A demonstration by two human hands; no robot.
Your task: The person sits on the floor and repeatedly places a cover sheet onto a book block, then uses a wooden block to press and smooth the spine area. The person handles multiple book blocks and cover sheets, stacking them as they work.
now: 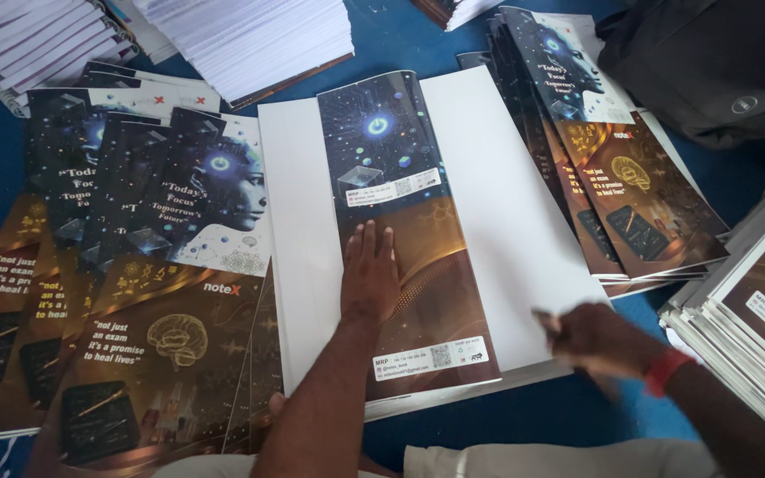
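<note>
A glossy printed cover sheet, dark blue at the top and golden brown below point(405, 230), lies lengthwise down the middle of a white paper stack point(498, 212) on the blue floor point(533, 416). The left hand point(369, 274) presses flat on it, fingers together. The right hand point(591, 336), blurred, sits at the stack's near right corner; whether it pinches anything cannot be told. Fanned covers point(135, 265) lie left, more covers point(613, 150) right, and a black bag point(719, 62) at the far right.

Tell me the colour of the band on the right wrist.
Red: the wristband by the blurred right hand, seen in the head view.
</note>
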